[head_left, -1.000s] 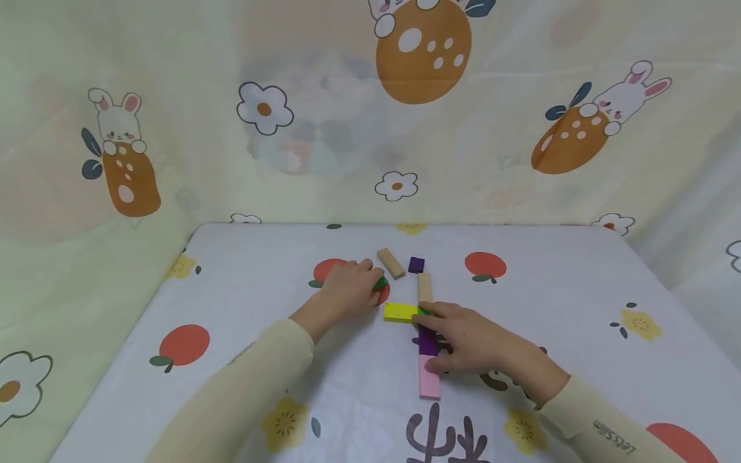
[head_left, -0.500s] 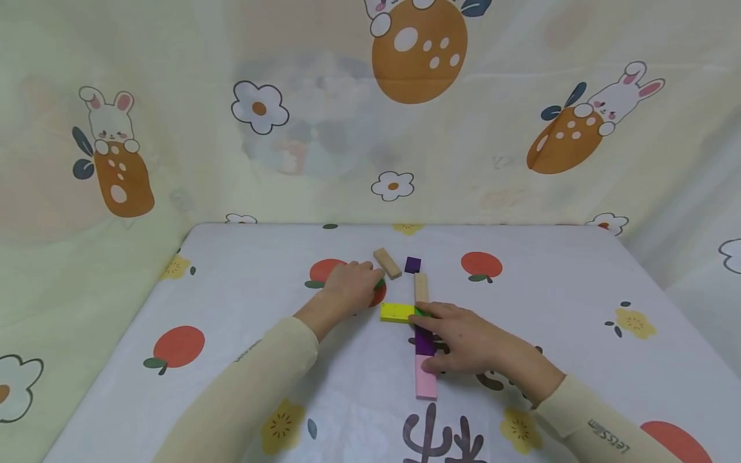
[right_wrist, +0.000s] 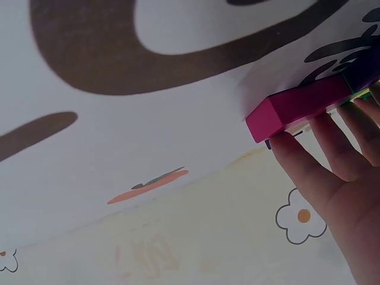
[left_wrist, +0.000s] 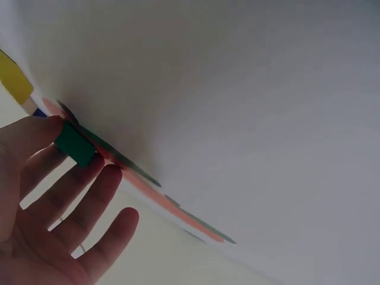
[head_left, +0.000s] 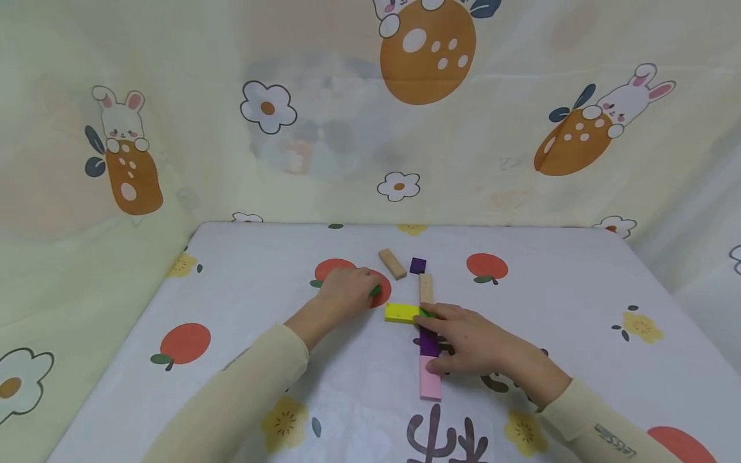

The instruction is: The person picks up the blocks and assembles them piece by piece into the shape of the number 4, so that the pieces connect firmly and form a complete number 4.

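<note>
My left hand (head_left: 344,292) pinches a small green block (left_wrist: 76,145) between thumb and fingertips, left of a row of wooden blocks; its little finger stands apart in the left wrist view. The row runs away from me: a pink block (head_left: 429,387), a dark purple block (head_left: 428,345), a partly covered green block (head_left: 425,313) and a plain wood block (head_left: 425,287). A yellow block (head_left: 401,313) sticks out sideways to the left. Over the row lies my right hand (head_left: 475,341), fingers spread, with fingertips at the green and yellow blocks and the thumb on the pink one.
Past the row's far end sits a small purple block (head_left: 417,265). A loose plain wood block (head_left: 392,263) lies slanted to its left. The white cloth (head_left: 249,270) has printed fruit and flowers, and a patterned curtain (head_left: 324,148) hangs behind the table.
My left hand has drawn slightly back toward me and left with the green block. The right hand keeps its place on the row; the head view has shifted a little.
</note>
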`<control>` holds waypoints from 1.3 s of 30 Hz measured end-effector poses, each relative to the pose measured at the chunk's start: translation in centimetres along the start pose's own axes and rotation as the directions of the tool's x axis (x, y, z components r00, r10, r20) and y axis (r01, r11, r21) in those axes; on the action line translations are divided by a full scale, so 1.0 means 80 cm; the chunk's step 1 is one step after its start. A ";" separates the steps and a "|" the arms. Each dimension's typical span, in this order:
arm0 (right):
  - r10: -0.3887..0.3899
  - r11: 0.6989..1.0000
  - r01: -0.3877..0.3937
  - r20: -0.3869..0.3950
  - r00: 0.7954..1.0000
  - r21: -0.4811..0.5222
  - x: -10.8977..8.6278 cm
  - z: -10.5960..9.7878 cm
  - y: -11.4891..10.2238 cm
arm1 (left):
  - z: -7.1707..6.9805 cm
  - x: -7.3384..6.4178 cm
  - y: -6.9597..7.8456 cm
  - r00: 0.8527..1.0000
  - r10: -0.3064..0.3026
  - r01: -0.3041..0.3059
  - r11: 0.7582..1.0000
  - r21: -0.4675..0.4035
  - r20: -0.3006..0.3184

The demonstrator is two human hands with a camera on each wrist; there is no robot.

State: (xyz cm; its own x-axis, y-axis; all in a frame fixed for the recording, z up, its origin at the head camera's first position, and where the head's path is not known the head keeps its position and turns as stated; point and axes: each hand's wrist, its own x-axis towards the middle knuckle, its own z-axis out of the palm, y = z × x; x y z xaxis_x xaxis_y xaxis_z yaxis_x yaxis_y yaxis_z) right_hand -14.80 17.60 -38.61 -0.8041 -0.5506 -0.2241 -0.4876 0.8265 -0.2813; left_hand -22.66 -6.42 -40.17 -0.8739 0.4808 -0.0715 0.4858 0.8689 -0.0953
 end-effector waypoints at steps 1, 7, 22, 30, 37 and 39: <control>0.001 1.000 -0.001 -0.002 1.000 -0.002 0.000 0.000 0.000 | 0.000 -0.003 0.001 1.000 0.005 -0.005 1.000 -0.006 -0.008; -0.013 1.000 0.013 -0.005 1.000 0.002 -0.001 0.000 0.000 | -0.006 -0.016 0.005 1.000 0.022 -0.023 1.000 -0.009 -0.017; -0.016 1.000 0.016 -0.018 1.000 0.005 -0.002 0.001 0.003 | -0.015 -0.032 0.017 0.998 0.061 -0.061 0.998 0.005 -0.006; -0.021 1.000 0.021 -0.016 1.000 0.011 -0.002 0.001 0.003 | -0.016 -0.034 0.020 0.998 0.068 -0.068 0.997 0.033 -0.001; -0.012 1.000 0.012 -0.005 1.000 0.019 -0.001 0.001 0.002 | -0.016 -0.033 0.024 0.998 0.064 -0.064 0.997 0.042 0.009; -0.010 1.000 0.010 -0.002 1.000 0.018 0.000 0.001 0.002 | -0.016 -0.033 0.024 0.998 0.064 -0.064 0.997 0.044 0.008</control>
State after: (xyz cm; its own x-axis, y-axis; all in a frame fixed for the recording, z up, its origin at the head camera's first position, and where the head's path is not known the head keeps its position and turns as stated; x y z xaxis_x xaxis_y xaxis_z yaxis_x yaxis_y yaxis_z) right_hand -14.82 17.74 -38.74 -0.7998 -0.5585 -0.2199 -0.4894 0.8189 -0.2998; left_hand -19.46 -5.84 -38.91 -0.8408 0.5345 -0.0856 0.5413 0.8301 -0.1339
